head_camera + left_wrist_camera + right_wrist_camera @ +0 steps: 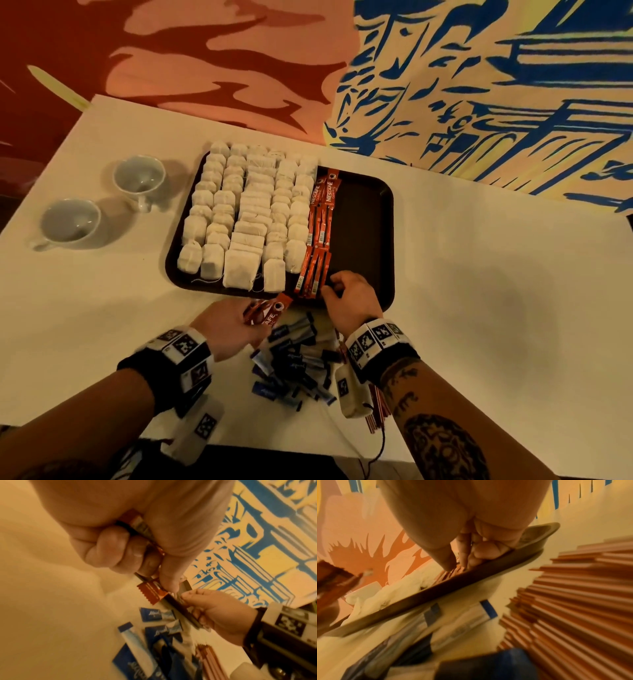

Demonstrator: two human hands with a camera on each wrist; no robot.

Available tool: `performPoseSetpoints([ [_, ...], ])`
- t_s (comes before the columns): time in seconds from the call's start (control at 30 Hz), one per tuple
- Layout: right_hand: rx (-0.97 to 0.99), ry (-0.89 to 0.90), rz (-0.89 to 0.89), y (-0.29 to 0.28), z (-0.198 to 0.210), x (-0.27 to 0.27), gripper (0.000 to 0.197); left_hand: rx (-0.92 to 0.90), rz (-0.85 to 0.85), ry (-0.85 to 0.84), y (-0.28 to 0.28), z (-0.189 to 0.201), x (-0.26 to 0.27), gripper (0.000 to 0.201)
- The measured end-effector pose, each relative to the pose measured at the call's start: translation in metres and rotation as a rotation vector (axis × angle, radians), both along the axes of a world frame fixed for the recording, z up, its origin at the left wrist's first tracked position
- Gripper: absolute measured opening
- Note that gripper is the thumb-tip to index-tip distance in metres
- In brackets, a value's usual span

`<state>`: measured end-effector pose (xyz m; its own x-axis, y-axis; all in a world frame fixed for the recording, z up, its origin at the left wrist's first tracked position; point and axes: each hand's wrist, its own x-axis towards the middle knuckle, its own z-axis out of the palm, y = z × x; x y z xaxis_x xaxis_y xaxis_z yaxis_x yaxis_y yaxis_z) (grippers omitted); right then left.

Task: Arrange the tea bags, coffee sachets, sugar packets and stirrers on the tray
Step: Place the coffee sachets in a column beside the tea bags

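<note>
A dark brown tray (363, 222) holds rows of white tea bags (246, 212) on its left and a column of red coffee sachets (320, 222) in its middle. My left hand (255, 320) grips a bundle of coffee sachets (269, 311) just in front of the tray; the left wrist view shows my left hand (154, 574) curled round them (151, 594). My right hand (329, 287) reaches over the front rim, where thumb and forefinger (448, 565) pinch the near end of a coffee sachet (444, 575) in the nearest row.
Blue sugar packets (298, 359) lie heaped on the white table between my wrists. Orange stirrers (376, 409) lie under my right wrist, seen large as stirrers (582, 601). Two grey cups (138, 180) stand left of the tray. The tray's right part is bare.
</note>
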<state>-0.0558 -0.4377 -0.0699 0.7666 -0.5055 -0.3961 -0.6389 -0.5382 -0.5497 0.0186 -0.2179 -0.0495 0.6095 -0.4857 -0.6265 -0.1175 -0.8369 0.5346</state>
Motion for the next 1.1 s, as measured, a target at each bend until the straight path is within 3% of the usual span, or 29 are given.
performPoseSetpoints([
  [0.13, 0.043, -0.088, -0.041, 0.003, 0.008, 0.009, 0.018, -0.162, 0.12, 0.04, 0.004, 0.011, 0.013, 0.013],
  [0.27, 0.349, -0.209, 0.051, 0.023, 0.024, 0.005, 0.015, -0.266, 0.148, 0.061, -0.007, 0.022, 0.014, 0.01],
  [0.37, 0.432, -0.317, 0.091, 0.036, 0.036, 0.008, 0.006, -0.358, 0.157, 0.046, -0.02, 0.027, 0.016, 0.015],
  [0.53, 0.49, -0.409, -0.071, 0.032, 0.041, 0.023, 0.021, -0.42, 0.331, -0.059, -0.038, 0.029, 0.02, 0.027],
  [0.7, 0.433, -0.349, -0.07, 0.016, 0.038, 0.027, 0.006, -0.359, 0.339, -0.085, -0.045, 0.022, 0.023, 0.029],
  [0.8, 0.3, -0.293, -0.191, -0.012, 0.023, 0.031, 0.002, -0.317, 0.461, -0.066, -0.042, 0.019, 0.027, 0.029],
  [0.97, 0.202, -0.165, -0.233, -0.042, 0.007, 0.038, 0.024, -0.456, 0.732, 0.096, -0.03, 0.009, 0.04, 0.033],
  [1.1, 0.149, 0.034, -0.118, -0.039, -0.005, 0.048, 0.027, -0.57, 0.753, 0.184, -0.032, 0.016, 0.04, 0.027],
])
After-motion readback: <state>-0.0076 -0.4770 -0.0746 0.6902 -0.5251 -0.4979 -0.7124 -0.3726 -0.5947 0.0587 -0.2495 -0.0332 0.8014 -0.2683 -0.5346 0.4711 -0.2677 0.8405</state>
